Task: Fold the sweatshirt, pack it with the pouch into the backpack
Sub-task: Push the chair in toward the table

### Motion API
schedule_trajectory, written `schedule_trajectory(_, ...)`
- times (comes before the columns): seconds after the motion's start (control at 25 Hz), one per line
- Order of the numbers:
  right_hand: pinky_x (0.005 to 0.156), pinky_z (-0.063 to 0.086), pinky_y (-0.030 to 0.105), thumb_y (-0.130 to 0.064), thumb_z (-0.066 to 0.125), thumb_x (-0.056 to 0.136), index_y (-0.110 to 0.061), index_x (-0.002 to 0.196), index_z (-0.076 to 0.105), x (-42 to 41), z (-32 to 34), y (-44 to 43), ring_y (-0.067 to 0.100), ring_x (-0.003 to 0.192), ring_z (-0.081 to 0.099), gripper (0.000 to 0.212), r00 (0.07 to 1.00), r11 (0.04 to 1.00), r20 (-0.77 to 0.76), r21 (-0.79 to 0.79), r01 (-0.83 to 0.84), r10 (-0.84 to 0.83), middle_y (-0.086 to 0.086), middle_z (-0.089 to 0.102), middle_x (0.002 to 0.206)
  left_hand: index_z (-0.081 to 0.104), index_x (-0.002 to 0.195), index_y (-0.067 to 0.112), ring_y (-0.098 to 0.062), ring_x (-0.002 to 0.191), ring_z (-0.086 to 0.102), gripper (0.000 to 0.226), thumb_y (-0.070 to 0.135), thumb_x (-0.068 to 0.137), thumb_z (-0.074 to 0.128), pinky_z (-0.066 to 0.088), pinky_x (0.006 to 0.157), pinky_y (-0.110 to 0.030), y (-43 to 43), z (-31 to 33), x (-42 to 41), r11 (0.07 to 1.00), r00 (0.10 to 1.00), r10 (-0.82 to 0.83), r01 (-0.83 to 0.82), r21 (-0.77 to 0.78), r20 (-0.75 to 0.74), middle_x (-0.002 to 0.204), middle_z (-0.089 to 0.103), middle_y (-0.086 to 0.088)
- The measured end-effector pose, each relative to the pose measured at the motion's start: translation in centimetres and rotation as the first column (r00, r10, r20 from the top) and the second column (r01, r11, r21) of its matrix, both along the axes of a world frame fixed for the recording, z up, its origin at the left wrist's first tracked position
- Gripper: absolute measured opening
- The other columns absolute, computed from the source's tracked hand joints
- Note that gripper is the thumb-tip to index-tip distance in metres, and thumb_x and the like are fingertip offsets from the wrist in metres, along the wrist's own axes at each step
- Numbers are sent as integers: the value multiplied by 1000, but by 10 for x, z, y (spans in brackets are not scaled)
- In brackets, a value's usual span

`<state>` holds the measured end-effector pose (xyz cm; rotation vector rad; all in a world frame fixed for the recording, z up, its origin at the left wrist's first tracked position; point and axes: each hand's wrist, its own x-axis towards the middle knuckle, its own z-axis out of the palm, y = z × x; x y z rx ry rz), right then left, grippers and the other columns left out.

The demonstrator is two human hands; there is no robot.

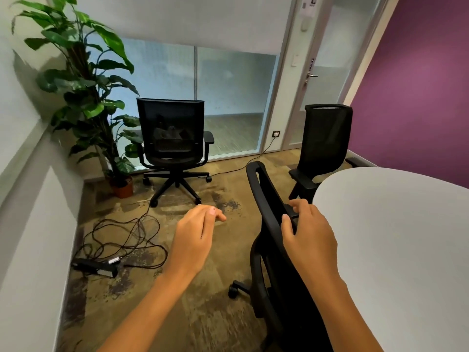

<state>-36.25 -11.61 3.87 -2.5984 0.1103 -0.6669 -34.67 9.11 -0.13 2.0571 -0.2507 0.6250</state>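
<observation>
My right hand (308, 232) grips the arm of the near chair (266, 224) at lower centre, I judge to pull it clear of the white surface (393, 237). My left hand (200, 229) hangs loosely curled, holding nothing. I cannot plainly see the sweatshirt, pouch or backpack; a dark heap (170, 133) behind the far chair (175, 158) mesh, mid-frame, may be them.

3 black chairs (172, 133), potted plant (83, 97), white table (396, 237), floor cables (121, 237).
</observation>
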Motion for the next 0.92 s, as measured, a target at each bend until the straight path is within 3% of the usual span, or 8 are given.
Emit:
schedule_trajectory(0.2,86,46,26,-32,52,95,-22,130,47,46,-7,41,12,110,52,36,993,992,-9,40,118,-118,-4,55,123,68,85,21,1,94,58,43,32,99,29,41,85,-12,34,1,92,973,973,-230,229,30,36,91,65,14)
schedule_trajectory(0.32,99,39,27,-33,53,95,-23,138,40,69,-10,68,12,125,43,46,982,977,-42,101,188,-184,-3,47,136,69,86,20,0,90,59,46,36,99,28,44,83,-18,54,3,146,909,913,-408,403,106,27,89,64,13)
schedule_trajectory(0.4,102,32,24,-36,55,94,-26,142,36,79,-11,84,10,131,36,53,969,963,-84,121,243,-234,-7,41,141,70,90,18,0,90,59,42,34,100,33,42,81,-13,61,5,176,845,854,-520,515,146,-1,92,66,10)
schedule_trajectory(0.48,108,29,28,-42,59,90,-28,144,33,85,-12,91,11,134,33,61,941,943,-136,77,323,-311,-8,38,144,70,100,17,0,95,58,32,29,99,41,39,81,-5,56,7,201,765,782,-623,613,199,-12,99,68,7)
schedule_trajectory(0.56,117,21,36,-50,60,87,-29,146,31,90,-15,93,14,138,28,69,900,921,-204,-25,389,-386,-7,36,148,66,115,20,0,104,56,27,29,96,49,37,88,-7,45,5,220,666,697,-717,697,267,-30,111,67,8)
schedule_trajectory(0.68,120,13,37,-63,49,86,-31,147,29,103,-19,88,13,142,21,72,841,875,-271,-15,483,-469,-7,30,152,53,132,26,-2,122,47,41,40,94,48,38,104,-24,15,-1,248,484,553,-829,785,386,-86,130,57,12)
schedule_trajectory(0.84,119,12,40,-74,13,86,-30,146,33,119,-38,68,14,141,26,77,713,761,-291,-99,641,-638,-4,35,151,35,145,25,-7,143,18,60,56,93,36,2,119,-33,-30,-9,277,277,427,-899,729,626,-99,150,34,11)
schedule_trajectory(0.92,118,15,44,-74,2,85,-33,145,34,120,-45,61,17,141,27,80,580,659,-335,-209,723,-743,-5,35,152,29,148,25,-8,145,11,66,62,93,28,-3,119,-39,-49,-13,290,180,370,-917,713,677,-146,154,26,10)
